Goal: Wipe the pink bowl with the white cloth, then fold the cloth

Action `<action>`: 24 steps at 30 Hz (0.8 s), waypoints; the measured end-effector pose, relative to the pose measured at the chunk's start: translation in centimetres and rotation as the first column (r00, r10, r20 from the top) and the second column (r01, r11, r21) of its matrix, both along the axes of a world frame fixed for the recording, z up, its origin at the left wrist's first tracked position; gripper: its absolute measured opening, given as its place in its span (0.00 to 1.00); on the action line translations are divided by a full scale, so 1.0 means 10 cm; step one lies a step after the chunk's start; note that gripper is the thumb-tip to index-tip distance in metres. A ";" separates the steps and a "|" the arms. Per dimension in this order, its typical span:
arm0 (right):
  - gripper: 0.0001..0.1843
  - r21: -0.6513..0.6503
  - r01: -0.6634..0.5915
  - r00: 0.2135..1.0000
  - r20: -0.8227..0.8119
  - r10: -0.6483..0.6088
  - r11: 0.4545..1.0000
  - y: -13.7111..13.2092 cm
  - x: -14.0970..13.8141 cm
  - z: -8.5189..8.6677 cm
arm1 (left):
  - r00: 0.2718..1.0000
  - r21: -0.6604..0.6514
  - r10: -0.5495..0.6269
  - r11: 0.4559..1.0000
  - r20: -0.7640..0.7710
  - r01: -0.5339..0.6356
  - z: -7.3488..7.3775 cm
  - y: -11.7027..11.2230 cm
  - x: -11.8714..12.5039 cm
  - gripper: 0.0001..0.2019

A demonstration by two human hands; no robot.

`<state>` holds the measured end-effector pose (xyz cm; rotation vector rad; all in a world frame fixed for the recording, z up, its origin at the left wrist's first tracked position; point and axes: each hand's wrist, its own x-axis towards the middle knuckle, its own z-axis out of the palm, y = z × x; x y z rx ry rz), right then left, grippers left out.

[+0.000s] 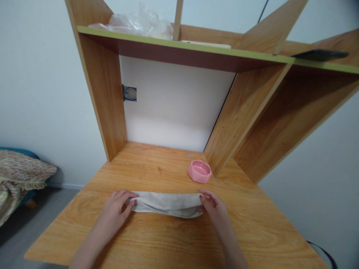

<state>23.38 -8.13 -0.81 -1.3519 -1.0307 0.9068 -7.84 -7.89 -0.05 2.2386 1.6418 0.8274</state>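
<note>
A light grey cloth (168,203), folded into a long narrow strip, lies across the wooden desk in front of me. My left hand (117,205) pinches its left end between thumb and fingers. At the other end, my right hand (213,206) grips the cloth's right edge, with the thumb on the near side. The strip's lower layer sags a little toward me near the right end. Just beyond the cloth, close to my right hand, stands a pink faceted bowl (199,172), apart from both hands.
The wooden desk (157,243) runs back to a white panel with a socket opening (130,93). Upright boards flank it. Overhead, a green-edged shelf (174,44) carries a clear plastic bag (140,23) and a dark flat object (321,55). A patterned blanket (24,173) drapes over blue furniture at left.
</note>
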 end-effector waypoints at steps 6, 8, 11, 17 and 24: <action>0.12 -0.064 -0.028 0.975 0.217 0.041 0.998 -0.11 0.12 -0.21 | 0.999 -0.054 -0.005 0.999 -0.039 0.003 -0.02 -0.11 -0.01 0.12; 0.14 -0.040 0.020 0.960 0.279 -0.008 0.999 -0.15 0.15 -0.27 | 0.999 -0.055 0.000 0.998 -0.044 -0.002 -0.03 -0.15 -0.03 0.13; 0.17 -0.021 0.087 0.942 0.327 -0.075 0.996 -0.19 0.18 -0.33 | 0.999 -0.040 -0.012 0.999 -0.037 0.010 -0.06 -0.19 -0.05 0.12; 0.18 -0.027 -0.023 0.966 0.258 0.030 0.999 -0.14 0.10 -0.26 | 0.999 -0.029 -0.032 0.999 0.021 0.033 -0.15 -0.11 -0.03 0.09; 0.19 0.063 0.008 0.976 0.218 -0.021 0.998 -0.02 0.05 -0.11 | 0.997 0.020 0.043 0.999 0.065 -0.045 -0.10 -0.02 0.02 0.10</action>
